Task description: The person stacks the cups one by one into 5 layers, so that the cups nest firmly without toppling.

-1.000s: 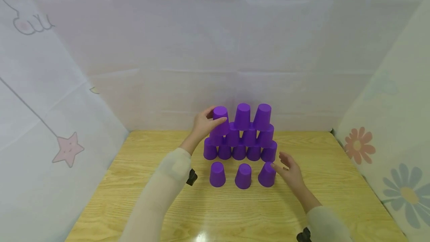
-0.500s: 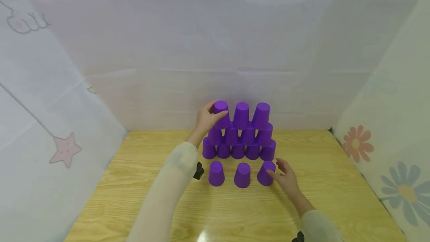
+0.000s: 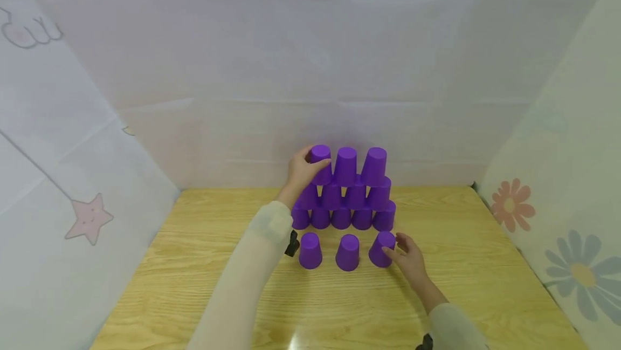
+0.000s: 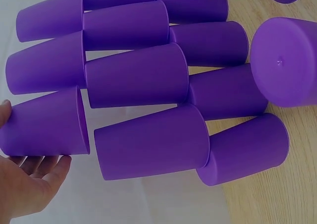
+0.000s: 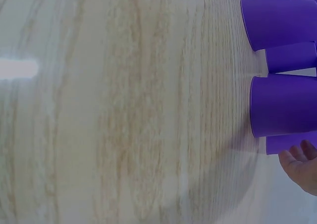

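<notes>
My left hand grips an upside-down purple cup at the left end of the top row. In the left wrist view, the thumb and fingers span this held cup, and a thin gap shows between its rim and the second-row cup. Two more top-row cups, the middle cup and right cup, stand beside it. My right hand is held beside the front right cup, its thumb overlapping it in the head view. In the right wrist view, the fingers look loosely bent, apart from that cup.
Below the top row, several purple cups form a second row and a bottom row. Two other upturned cups, the front left cup and front middle cup, stand on the wooden table. A pale cloth wall rises behind.
My left hand has raised its cup slightly and brought it rightward, level with the other top-row cups. My right hand has shifted slightly down around the side of the front right cup.
</notes>
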`<move>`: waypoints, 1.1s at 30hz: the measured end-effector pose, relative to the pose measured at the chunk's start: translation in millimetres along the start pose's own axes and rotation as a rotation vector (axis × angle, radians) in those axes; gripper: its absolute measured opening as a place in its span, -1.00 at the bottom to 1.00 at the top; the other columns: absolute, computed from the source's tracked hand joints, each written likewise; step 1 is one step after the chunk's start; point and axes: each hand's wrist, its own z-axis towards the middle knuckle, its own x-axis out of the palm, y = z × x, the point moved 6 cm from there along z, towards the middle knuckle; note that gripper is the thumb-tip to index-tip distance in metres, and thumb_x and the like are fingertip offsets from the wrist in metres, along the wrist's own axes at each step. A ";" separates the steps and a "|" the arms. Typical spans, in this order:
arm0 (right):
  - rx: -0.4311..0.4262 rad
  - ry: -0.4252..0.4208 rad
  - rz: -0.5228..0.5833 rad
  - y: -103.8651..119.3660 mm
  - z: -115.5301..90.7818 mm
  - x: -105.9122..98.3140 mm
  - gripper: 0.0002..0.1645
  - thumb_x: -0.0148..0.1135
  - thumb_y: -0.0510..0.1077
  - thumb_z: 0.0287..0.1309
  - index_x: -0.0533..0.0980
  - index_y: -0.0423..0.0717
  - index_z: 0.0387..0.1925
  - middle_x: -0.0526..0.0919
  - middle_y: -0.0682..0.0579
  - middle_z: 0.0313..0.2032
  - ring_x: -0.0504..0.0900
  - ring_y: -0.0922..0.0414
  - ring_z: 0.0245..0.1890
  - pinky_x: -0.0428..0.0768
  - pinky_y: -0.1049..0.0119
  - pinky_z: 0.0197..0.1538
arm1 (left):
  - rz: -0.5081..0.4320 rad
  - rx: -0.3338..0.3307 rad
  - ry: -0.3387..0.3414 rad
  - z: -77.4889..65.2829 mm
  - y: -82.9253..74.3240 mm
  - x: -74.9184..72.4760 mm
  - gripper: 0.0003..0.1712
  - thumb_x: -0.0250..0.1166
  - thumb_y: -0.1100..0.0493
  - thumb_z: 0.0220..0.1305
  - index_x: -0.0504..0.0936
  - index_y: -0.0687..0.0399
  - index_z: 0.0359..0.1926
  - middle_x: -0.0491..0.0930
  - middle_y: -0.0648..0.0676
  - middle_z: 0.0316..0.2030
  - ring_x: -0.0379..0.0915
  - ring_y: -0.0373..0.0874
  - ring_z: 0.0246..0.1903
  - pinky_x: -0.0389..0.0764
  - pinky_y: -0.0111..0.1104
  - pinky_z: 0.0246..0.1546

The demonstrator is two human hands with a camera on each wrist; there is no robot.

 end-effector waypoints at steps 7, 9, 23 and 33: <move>-0.024 -0.032 0.017 -2.1 -2.2 2.6 -0.30 0.28 -0.25 -0.11 0.21 -0.45 0.06 0.31 -0.37 0.01 0.28 -0.22 0.02 0.27 0.00 0.06 | 0.025 -0.011 -0.022 1.7 4.4 -0.7 -0.51 0.36 0.14 -0.09 0.49 0.16 -0.08 0.53 0.09 -0.23 0.44 -0.12 -0.25 0.44 -0.40 -0.21; -0.037 -0.038 0.027 -1.6 -2.8 3.6 -0.32 0.28 -0.25 -0.12 0.24 -0.44 0.04 0.33 -0.36 0.00 0.30 -0.21 0.01 0.27 0.00 0.05 | 0.042 -0.016 -0.035 1.6 5.0 -1.5 -0.51 0.36 0.13 -0.09 0.49 0.16 -0.07 0.53 0.10 -0.23 0.44 -0.11 -0.25 0.44 -0.39 -0.21; -0.020 -0.040 0.056 -5.5 -3.6 10.6 -0.38 0.29 -0.26 -0.12 0.29 -0.36 0.01 0.38 -0.31 -0.03 0.34 -0.13 0.00 0.32 0.09 0.04 | 0.051 -0.016 -0.044 2.8 12.7 -3.0 -0.50 0.37 0.11 -0.11 0.49 0.16 -0.08 0.54 0.10 -0.24 0.44 -0.10 -0.26 0.44 -0.38 -0.21; -0.025 -0.046 0.052 -1.0 -1.6 10.5 -0.40 0.29 -0.22 -0.11 0.32 -0.28 0.02 0.39 -0.29 -0.03 0.34 -0.12 0.01 0.29 0.08 0.06 | 0.036 -0.035 -0.021 -0.5 11.6 -2.3 -0.50 0.36 0.11 -0.09 0.48 0.13 -0.07 0.53 0.09 -0.23 0.43 -0.11 -0.25 0.44 -0.37 -0.21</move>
